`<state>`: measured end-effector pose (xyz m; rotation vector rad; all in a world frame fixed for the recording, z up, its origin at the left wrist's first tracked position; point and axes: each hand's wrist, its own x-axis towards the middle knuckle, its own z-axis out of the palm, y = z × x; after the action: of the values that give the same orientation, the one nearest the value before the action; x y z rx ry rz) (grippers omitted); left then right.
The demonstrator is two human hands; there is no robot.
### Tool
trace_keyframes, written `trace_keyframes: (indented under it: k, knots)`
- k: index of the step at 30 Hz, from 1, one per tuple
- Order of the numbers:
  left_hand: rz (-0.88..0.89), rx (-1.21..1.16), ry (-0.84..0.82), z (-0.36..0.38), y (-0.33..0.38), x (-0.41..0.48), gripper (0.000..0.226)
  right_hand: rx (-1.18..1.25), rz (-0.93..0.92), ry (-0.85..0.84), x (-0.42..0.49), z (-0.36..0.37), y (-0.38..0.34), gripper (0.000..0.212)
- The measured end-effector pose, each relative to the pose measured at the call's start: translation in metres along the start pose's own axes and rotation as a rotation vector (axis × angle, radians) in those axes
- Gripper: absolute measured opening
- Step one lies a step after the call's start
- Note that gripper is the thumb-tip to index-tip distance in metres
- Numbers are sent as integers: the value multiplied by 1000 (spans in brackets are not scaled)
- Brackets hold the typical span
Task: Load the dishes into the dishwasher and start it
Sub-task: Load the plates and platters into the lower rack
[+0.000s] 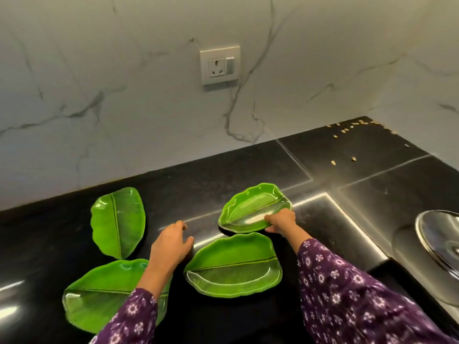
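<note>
Loading looks barely begun; no dishwasher is in view, and four glossy green leaf-shaped plates, seemingly hard plastic, are on the polished black stone tabletop (248, 165); the right hand (280, 220) grips the rim of the far right plate (250, 207), which looks tilted; the left hand (171, 242) hovers loosely spread, holding nothing, between the far left plate (116, 222) and near right plate (233, 266); the near left plate (99, 299) lies flat; each is shallow, with a wavy rim and centre vein.

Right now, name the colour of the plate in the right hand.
Bright green with leaf veins: the plate, clearest in the head view.
</note>
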<state>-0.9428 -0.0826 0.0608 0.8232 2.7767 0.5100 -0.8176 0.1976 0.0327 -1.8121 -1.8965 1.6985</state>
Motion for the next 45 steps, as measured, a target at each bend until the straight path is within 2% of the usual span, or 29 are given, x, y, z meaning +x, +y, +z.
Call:
trace_keyframes:
  k: [3,4,9,13,18,21,23,26,28,31,34,36,38,42,45]
  knots:
    - [15,-4,12,-2,2,4,37,243,35,92,6,4,1,29]
    - [24,-7,9,-2,5,7,37,273,2,135,5,4,-5,34]
    - [152,-56,-10,-2,33,26,35,219,-256,248,-7,-30,-12,32]
    - [300,-109,-47,6,83,40,34,244,-396,393,-30,-87,0,32]
    - [515,-337,-173,23,189,23,29,3,-504,618,-94,-175,50,42]
    - [703,-434,-304,37,257,-12,41,-112,-530,691,-146,-224,106,46]
    - [827,-433,-435,47,300,-44,50,-162,-472,693,-182,-250,151,45]
    - [1036,-430,-694,66,356,-116,46,-196,-332,816,-247,-276,227,41]
    - [1161,-410,-799,81,382,-170,44,-190,-231,909,-293,-282,273,39]
    - [1288,-379,-872,107,403,-256,30,-92,-117,1026,-363,-280,341,36]
    - [1255,-366,-1030,130,410,-335,6,34,4,1114,-426,-266,403,28]
    - [1249,-328,-1109,146,409,-385,11,191,75,1195,-465,-252,440,24]
    - [1244,-295,-1186,163,405,-430,15,343,154,1225,-498,-234,477,28]
    - [1241,-221,-1309,194,395,-500,12,401,263,1062,-544,-198,535,45]
    - [1259,-115,-1385,219,389,-537,10,399,353,1059,-566,-178,564,31]
